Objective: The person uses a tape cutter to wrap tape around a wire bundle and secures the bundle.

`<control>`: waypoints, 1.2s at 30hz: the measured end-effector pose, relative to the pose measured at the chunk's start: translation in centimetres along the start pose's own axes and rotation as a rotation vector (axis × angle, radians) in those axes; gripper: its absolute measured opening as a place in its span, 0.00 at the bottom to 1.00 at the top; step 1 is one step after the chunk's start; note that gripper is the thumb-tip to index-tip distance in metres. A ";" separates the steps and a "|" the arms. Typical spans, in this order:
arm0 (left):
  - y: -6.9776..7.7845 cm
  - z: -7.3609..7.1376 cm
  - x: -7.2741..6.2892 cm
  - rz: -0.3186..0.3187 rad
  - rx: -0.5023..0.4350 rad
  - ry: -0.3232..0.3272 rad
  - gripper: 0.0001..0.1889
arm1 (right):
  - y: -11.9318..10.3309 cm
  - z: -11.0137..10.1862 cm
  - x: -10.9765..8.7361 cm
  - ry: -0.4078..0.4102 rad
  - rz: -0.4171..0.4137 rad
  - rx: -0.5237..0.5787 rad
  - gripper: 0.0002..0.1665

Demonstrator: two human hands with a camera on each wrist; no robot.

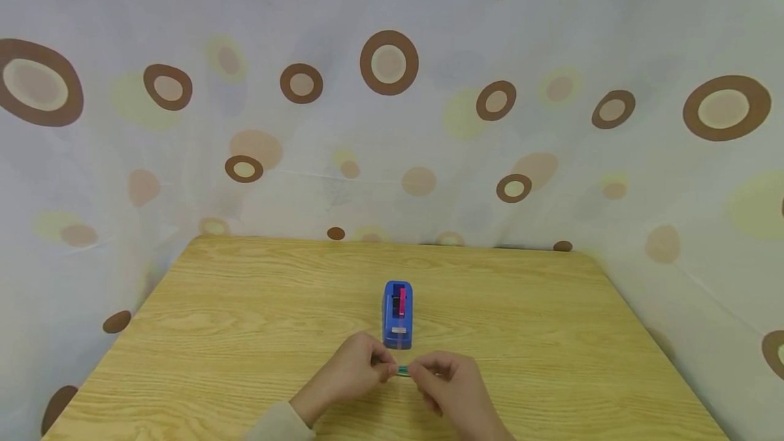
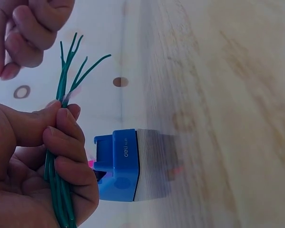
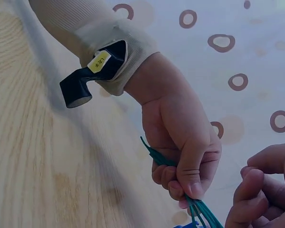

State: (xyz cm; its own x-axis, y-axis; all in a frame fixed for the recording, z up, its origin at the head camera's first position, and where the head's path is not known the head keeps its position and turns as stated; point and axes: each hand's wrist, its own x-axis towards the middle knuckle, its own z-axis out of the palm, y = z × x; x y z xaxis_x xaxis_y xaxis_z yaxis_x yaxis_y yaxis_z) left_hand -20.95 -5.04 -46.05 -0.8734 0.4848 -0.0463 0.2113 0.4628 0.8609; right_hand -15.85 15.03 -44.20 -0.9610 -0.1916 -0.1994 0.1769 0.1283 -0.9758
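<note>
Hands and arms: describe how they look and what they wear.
The left hand and right hand wear no gloves. The left sleeve is cream and finely ribbed, and carries a black angular device bearing a yellow label. No right sleeve shows.

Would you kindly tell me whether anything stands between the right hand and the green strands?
Nothing visible does: in the left wrist view, only an open gap shows between the right hand and the spread ends of the strands; the dispenser sits outside that gap.

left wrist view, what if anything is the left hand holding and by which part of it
A bundle of green strands, gripped by the left hand partway along, just short of its splayed ends.
</note>
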 end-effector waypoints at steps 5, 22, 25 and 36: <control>0.0 -0.1 0.0 0.001 0.002 0.001 0.08 | -0.6 -0.3 0.5 0.003 0.007 0.040 0.17; 0.1 0.0 0.1 -0.004 0.024 0.005 0.08 | -2.7 -1.1 2.2 0.077 -0.100 0.031 0.14; 0.2 0.0 0.1 -0.004 0.034 0.004 0.07 | -2.8 -1.1 2.5 0.085 -0.110 0.024 0.14; 0.4 -0.1 -0.1 0.003 0.039 0.002 0.07 | -2.2 -1.9 4.0 0.072 -0.144 0.004 0.15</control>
State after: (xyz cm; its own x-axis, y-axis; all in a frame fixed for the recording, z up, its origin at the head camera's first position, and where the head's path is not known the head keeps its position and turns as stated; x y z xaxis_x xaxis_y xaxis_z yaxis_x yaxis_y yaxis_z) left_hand -20.83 -4.95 -45.69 -0.8735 0.4849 -0.0430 0.2308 0.4902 0.8405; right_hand -20.44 15.82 -42.65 -0.9891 -0.1378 -0.0510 0.0372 0.1011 -0.9942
